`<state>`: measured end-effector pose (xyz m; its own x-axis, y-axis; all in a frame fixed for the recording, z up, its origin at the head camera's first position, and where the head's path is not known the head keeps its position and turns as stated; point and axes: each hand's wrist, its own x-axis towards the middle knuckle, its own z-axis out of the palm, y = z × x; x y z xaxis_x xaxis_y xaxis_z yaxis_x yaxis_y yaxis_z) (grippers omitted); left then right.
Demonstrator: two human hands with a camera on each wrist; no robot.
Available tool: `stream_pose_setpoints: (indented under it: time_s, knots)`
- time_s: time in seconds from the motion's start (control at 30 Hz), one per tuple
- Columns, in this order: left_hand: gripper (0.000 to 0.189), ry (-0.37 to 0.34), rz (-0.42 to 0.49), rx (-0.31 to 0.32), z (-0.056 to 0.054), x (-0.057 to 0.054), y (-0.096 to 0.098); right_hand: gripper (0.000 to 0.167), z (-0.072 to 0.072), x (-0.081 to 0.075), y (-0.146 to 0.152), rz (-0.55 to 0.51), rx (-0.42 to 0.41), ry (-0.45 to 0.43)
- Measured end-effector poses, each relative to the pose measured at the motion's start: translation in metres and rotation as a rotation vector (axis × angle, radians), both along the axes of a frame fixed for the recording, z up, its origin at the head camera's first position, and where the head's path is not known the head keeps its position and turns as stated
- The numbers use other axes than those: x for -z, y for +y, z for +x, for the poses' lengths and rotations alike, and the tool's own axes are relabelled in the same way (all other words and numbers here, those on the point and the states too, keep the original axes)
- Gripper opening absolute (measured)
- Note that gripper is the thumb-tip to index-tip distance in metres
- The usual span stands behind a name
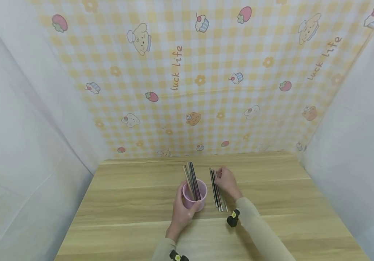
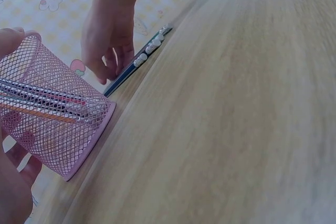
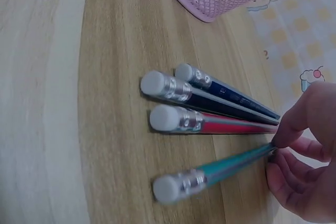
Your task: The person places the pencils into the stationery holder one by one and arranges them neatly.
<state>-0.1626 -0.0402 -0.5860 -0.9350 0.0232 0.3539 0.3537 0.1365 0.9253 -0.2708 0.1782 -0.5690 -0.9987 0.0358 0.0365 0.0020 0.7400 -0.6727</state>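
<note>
My left hand (image 1: 183,214) grips a pink mesh pencil cup (image 2: 63,124) on the wooden table, thumb near its rim. Several pencils (image 1: 191,179) lean inside the cup and stick out above it. To the cup's right, a few pencils with white erasers lie side by side: two dark pencils (image 3: 231,107), a red pencil (image 3: 231,124) and a teal pencil (image 3: 231,163), eraser ends toward me. My right hand (image 1: 227,181) pinches the far end of the teal pencil between thumb and fingers. The tip itself is hidden by the fingers.
Light wood grain covers the table (image 1: 124,203). Behind its back edge hangs a yellow checked cloth (image 1: 180,105) with cartoon prints. White sheets (image 1: 27,145) close off both sides. Each wrist carries a small black camera (image 1: 233,218).
</note>
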Motion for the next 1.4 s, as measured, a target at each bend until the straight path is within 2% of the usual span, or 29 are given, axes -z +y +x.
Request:
stream_pose_setpoints:
  time_s: [0.3,0.53,0.7,1.07,1.4]
  knots:
    - [0.092,0.002,0.005,0.001,0.001,-0.001,0.000,0.037,0.005,-0.006,0.000,0.045,0.095,-0.103]
    - [0.092,-0.006,0.017,0.003,0.001,0.000,0.000,0.040,0.008,-0.006,0.006,0.026,0.064,-0.109]
    - [0.093,-0.015,0.019,0.004,0.001,0.001,0.000,0.036,0.009,-0.005,0.012,-0.040,0.053,-0.108]
    - [0.091,0.006,0.018,-0.001,0.001,0.002,0.000,0.036,0.010,-0.034,0.022,-0.133,0.018,-0.044]
    - [0.092,-0.001,0.013,-0.010,0.000,0.005,0.000,0.037,0.010,-0.059,0.022,-0.132,-0.003,0.032]
